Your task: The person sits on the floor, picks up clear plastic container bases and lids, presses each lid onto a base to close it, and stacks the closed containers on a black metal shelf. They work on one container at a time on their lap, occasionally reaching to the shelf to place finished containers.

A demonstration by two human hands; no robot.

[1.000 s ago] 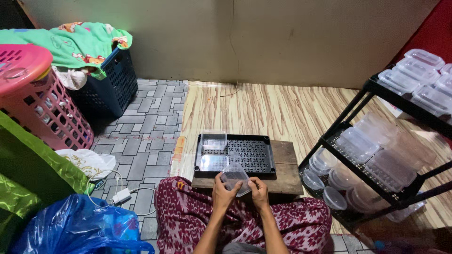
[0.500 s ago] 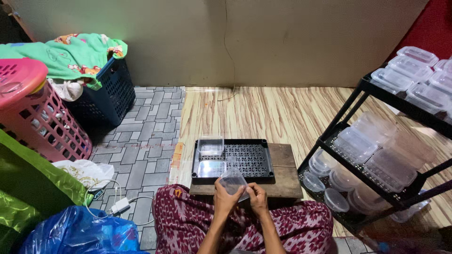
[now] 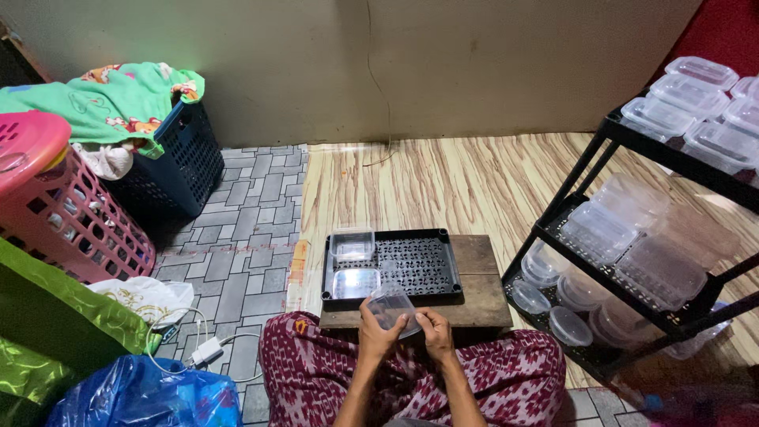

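We hold a small clear plastic container (image 3: 393,308) in both hands, just at the near edge of the black perforated tray (image 3: 419,265). Our left hand (image 3: 377,336) cups it from the left with fingers curled around its side, and our right hand (image 3: 436,331) pinches its right rim between thumb and fingers. The tray sits on a low wooden board (image 3: 484,294) above our patterned maroon lap (image 3: 506,372). In the tray's left part lie a clear rectangular tub (image 3: 353,244) at the far side and a flat clear lid (image 3: 356,282) nearer us. To the right of the tray stands a black shelf rack (image 3: 577,237) filled with stacked clear containers (image 3: 632,245). To the tray's left, well apart, are a pink laundry basket (image 3: 55,213), a dark blue crate (image 3: 178,162) with green cloth, and a blue plastic bag (image 3: 142,395).
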